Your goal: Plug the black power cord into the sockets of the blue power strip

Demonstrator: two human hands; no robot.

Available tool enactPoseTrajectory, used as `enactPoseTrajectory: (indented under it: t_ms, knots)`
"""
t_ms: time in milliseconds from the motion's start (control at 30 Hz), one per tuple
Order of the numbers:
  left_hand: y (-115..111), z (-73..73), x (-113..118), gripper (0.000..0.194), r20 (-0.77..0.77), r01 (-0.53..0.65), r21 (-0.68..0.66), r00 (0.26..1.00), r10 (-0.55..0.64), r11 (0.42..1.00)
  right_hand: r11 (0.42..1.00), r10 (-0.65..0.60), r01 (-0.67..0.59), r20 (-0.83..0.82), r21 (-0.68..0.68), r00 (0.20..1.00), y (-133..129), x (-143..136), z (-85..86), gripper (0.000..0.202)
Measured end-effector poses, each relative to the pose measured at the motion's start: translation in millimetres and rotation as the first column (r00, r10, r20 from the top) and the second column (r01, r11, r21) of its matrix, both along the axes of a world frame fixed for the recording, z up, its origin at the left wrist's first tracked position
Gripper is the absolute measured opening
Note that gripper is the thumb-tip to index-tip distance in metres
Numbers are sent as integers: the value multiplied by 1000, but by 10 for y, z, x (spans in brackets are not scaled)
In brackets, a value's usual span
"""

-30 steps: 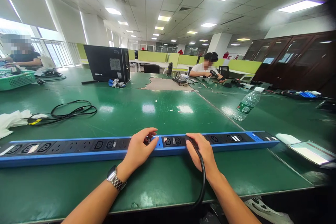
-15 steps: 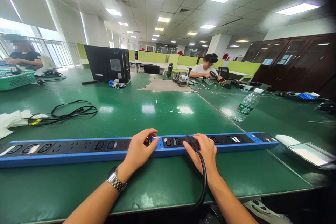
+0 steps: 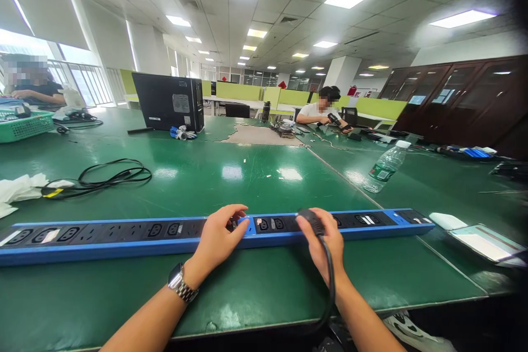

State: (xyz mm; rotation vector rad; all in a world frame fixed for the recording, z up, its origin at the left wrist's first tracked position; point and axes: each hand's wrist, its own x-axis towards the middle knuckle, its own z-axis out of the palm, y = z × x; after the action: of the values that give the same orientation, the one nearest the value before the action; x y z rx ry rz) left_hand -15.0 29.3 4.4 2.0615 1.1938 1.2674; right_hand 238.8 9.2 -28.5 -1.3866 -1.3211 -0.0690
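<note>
A long blue power strip (image 3: 136,252) with black sockets lies across the table in front of me. My left hand (image 3: 223,231), with a watch on its wrist, rests on the strip near its middle, thumb and fingers curled over its edges. To the right, my right hand (image 3: 328,239) pinches a black power plug (image 3: 311,221) between thumb and fingers. The plug is tilted and appears just above the sockets. From it a thick black cord (image 3: 330,280) hangs down over the table's front edge. The plug's pins are hidden from view.
On the green table (image 3: 198,176) are a coiled black cable (image 3: 115,173), a water bottle (image 3: 388,168), a tablet (image 3: 482,242), a computer case (image 3: 165,102) and a green basket (image 3: 28,126). A person (image 3: 319,113) works across the table; another sits far left.
My right hand has shifted slightly right, and the plug has tipped up from its place over the sockets. The cord has swung right. My left hand stays on the strip.
</note>
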Motion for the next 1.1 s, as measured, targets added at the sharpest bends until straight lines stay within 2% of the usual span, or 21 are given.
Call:
enactPoseTrajectory:
  t_ms: [67,100,267,367,500,567,700,800,867,900,967,1033,1100]
  knots:
    - [-8,-7,8,23,-24,6,17,1000,-6,1000,999,0,5,-86,51,996,-20,-58,46,36]
    - [-15,-9,12,25,-42,11,35,999,-10,999,998,-3,8,-73,66,997,-36,-116,68,35]
    - [-55,-20,2,39,-199,118,229,977,-73,966,987,55,-93,268,130,962,-104,-605,180,26]
    - [-71,-22,-33,39,-227,163,322,970,-91,933,977,126,-178,359,116,925,-77,-818,250,19]
    - [-72,-3,-71,36,-201,136,375,978,-63,917,916,332,-396,440,59,835,9,-835,293,28]
    - [-68,15,-83,29,-201,96,399,979,-15,912,888,394,-460,472,27,789,45,-791,298,29]
    - [-69,47,-108,30,-284,68,469,956,77,881,867,445,-499,455,-4,771,75,-752,340,24]
    - [-71,42,-124,38,-330,57,465,937,113,883,845,481,-535,446,-7,755,80,-782,417,20]
    - [-62,20,-128,34,-322,7,452,934,156,892,825,494,-566,482,5,724,107,-793,461,17]
    - [-54,5,-128,31,-317,-20,445,932,179,895,826,478,-563,497,26,724,135,-785,470,17]
    - [-34,-22,-131,28,-313,-60,427,926,210,902,872,383,-482,489,89,783,222,-731,452,17]
    - [-14,-35,-151,28,-292,-102,387,929,227,916,944,233,-310,432,116,871,332,-636,388,18]
    - [-4,-22,-212,30,-216,-201,309,937,274,930,983,126,-166,365,82,922,427,-533,304,23]
